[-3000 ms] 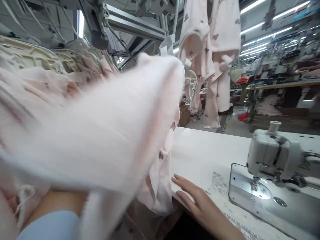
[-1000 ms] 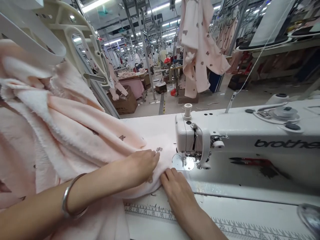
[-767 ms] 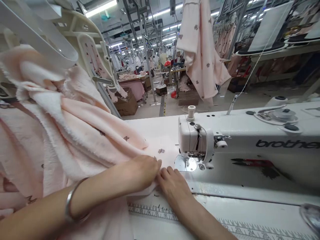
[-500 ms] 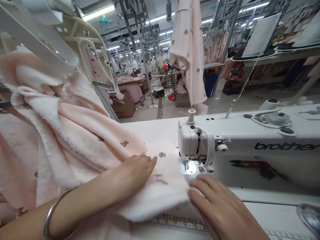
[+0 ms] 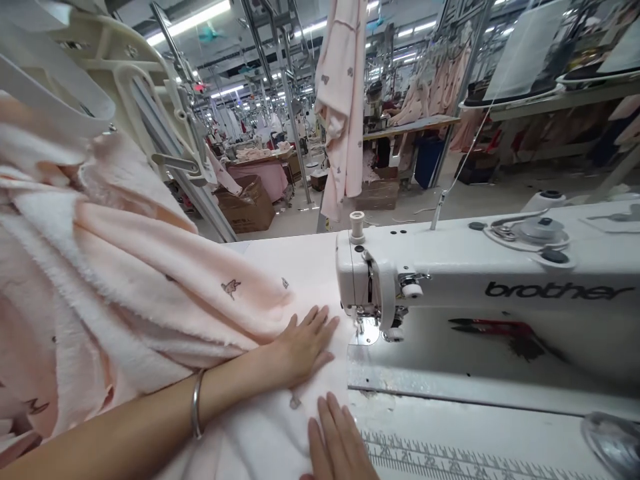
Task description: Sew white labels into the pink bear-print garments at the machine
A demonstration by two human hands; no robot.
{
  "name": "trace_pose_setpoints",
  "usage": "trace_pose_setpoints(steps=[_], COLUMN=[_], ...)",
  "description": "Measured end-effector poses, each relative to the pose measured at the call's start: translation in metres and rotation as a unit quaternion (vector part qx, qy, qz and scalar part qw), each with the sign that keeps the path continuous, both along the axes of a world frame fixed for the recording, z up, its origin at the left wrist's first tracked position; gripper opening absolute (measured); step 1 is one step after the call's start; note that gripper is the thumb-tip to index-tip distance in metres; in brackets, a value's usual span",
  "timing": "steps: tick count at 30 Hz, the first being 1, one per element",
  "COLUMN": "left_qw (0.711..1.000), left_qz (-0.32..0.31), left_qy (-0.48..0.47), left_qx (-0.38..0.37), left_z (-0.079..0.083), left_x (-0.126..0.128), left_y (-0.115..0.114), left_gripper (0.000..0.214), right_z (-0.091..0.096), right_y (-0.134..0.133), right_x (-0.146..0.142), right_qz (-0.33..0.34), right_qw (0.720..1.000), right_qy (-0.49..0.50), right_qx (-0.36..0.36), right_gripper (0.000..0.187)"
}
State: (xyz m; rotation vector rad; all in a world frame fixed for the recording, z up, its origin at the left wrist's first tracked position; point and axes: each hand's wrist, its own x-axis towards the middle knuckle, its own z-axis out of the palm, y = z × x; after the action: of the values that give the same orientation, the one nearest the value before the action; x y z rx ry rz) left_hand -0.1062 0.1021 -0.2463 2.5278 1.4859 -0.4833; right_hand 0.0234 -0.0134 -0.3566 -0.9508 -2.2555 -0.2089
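A pale pink fleece garment (image 5: 195, 287) with small animal prints spreads over the left of the sewing table and bunches up at far left. My left hand (image 5: 305, 343), with a silver bangle at the wrist, lies flat on the cloth with fingers apart, just left of the needle area. Closer to me, my right hand (image 5: 340, 440) rests along the cloth's right edge, fingers stretched out. The white sewing machine (image 5: 440, 267) stands to the right. Its presser foot (image 5: 361, 327) is beside the cloth edge; whether they touch I cannot tell.
Red-handled thread snips (image 5: 490, 327) lie under the machine arm. A printed ruler (image 5: 425, 457) runs along the table's front. A hanger clamp (image 5: 165, 127) holds cloth at upper left. Another pink garment (image 5: 340, 100) hangs beyond the table. Thread cones (image 5: 525, 53) stand at upper right.
My right hand has moved left and nearer to me, onto the cloth's edge. The left hand has spread and moved slightly right. The cloth lies flatter, and the view has shifted right.
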Motion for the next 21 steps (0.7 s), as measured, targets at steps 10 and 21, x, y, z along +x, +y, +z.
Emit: trace_pose_setpoints(steps=[10,21], left_qw=[0.997,0.99], left_qz=[0.044,-0.049], left_qy=[-0.038,-0.015], left_qx=[0.055,0.129], left_z=[-0.021,0.036], left_x=[0.039,0.015], left_y=[0.044,0.0], left_gripper=[0.035,0.031], right_z=[0.021,0.035], right_y=[0.044,0.042], right_x=[0.067,0.07], right_qz=[-0.056,-0.066], right_qw=[0.988,0.989], right_qy=[-0.135,-0.128], right_qx=[0.046,0.029], right_gripper=[0.044,0.04])
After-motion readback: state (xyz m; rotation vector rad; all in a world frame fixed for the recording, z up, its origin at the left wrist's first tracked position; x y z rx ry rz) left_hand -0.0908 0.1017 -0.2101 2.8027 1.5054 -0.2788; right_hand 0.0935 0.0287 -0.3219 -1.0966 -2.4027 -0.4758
